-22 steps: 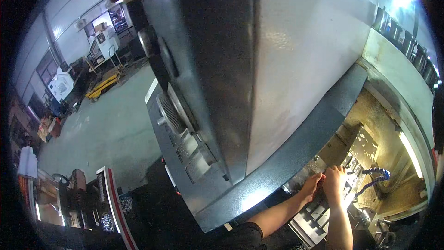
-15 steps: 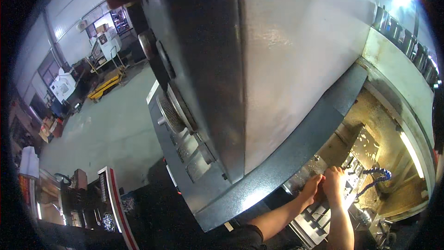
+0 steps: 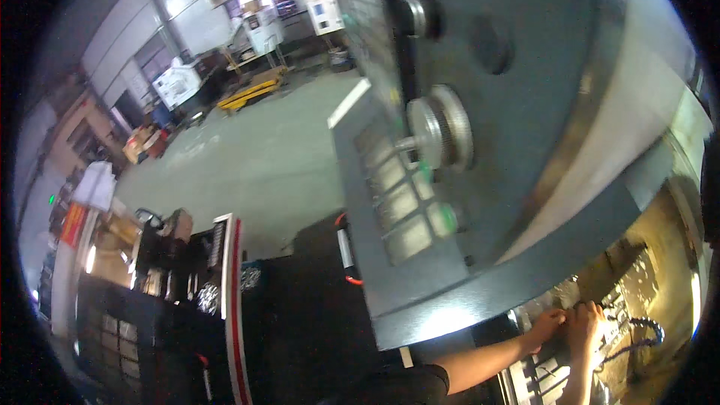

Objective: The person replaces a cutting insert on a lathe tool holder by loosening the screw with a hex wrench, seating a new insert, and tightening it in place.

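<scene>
Both of my hands reach into the lit work area of a metalworking machine at the lower right. My left hand (image 3: 549, 329) is closed like a fist. My right hand (image 3: 586, 325) sits close beside it, fingers curled down over a part at the tooling. What either hand grips is hidden behind the fingers and too small to make out. A blue segmented coolant hose (image 3: 654, 327) curves just right of my right hand. Below my wrists lie slotted metal pieces (image 3: 546, 379).
The machine's dark control panel (image 3: 517, 135) with a handwheel (image 3: 429, 131) stands in front, above my left forearm. A grey ledge (image 3: 442, 319) runs under it. Another machine with a red-striped edge (image 3: 236, 307) is at left. A yellow pallet truck (image 3: 251, 95) stands on the floor beyond.
My view has swung left, so the control panel and my hands appear further right and more of the floor shows. Both hands remain close together at the same spot in the machine.
</scene>
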Tool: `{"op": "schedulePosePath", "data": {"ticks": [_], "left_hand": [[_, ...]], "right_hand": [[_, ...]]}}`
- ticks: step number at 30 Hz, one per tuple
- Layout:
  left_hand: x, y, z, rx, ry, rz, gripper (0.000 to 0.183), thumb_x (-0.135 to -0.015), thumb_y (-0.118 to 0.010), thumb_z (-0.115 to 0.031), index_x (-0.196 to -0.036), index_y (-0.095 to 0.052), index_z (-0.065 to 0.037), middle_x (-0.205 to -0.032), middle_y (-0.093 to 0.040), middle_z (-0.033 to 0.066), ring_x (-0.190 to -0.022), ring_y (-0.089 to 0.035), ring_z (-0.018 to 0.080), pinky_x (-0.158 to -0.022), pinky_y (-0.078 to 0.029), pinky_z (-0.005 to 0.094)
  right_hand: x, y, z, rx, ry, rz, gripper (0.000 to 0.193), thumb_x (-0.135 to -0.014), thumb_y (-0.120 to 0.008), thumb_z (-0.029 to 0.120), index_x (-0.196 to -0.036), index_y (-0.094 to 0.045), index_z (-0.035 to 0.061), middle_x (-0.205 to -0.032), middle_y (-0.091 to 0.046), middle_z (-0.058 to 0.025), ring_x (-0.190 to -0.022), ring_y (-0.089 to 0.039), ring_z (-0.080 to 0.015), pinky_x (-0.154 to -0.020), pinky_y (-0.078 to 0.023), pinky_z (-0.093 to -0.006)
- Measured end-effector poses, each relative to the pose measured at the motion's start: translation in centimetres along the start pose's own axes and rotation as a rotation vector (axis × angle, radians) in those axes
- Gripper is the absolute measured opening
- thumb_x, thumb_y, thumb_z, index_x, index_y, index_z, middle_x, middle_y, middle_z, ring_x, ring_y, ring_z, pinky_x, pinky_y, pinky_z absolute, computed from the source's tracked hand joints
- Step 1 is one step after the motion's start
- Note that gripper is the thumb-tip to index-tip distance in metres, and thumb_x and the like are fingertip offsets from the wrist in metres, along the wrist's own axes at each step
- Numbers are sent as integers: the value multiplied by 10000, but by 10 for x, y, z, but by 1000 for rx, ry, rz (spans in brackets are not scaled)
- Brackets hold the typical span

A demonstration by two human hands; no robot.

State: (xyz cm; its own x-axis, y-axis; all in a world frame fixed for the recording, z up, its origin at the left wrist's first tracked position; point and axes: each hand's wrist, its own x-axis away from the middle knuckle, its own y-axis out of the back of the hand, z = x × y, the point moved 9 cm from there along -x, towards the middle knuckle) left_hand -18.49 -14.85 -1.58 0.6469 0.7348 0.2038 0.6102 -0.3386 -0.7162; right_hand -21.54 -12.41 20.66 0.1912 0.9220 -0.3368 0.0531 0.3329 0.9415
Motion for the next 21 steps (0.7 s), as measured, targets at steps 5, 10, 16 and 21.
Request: {"op": "schedulePosePath", "data": {"ticks": [5,10,16,21], "left_hand": [[5,-5,-18,-421,-44,-100,213,-1048,-625,-189,-1167,-743,-57,-1037,-730,48,-963,-634,168,-874,-516,354],[13,-15,-29,-694,-205,-112,347,-1013,-641,-319,-1039,-758,6,-1051,-768,260,-966,-750,344,-862,-546,476],[21,-21,-31,-782,-196,-151,256,-963,-669,-191,-1103,-724,17,-1101,-754,252,-1042,-723,380,-901,-535,481],[37,-35,-26,-632,-253,-131,197,-983,-628,-155,-1074,-729,-12,-1027,-754,241,-999,-733,310,-883,-534,481]], "right_hand": [[4,16,15,25,25,-63,208,-777,-742,178,-744,-634,3,-857,-628,-183,-888,-634,-408,-785,-532,-522],[13,-2,1,-5,24,-23,186,-688,-729,141,-762,-622,9,-901,-621,-194,-919,-623,-422,-794,-527,-533],[20,13,19,-21,85,-31,137,-747,-678,59,-799,-596,-37,-970,-599,-237,-991,-584,-492,-906,-500,-590],[26,11,14,-34,139,-47,127,-732,-647,32,-831,-620,-43,-975,-602,-233,-1003,-578,-485,-917,-494,-592]]}}
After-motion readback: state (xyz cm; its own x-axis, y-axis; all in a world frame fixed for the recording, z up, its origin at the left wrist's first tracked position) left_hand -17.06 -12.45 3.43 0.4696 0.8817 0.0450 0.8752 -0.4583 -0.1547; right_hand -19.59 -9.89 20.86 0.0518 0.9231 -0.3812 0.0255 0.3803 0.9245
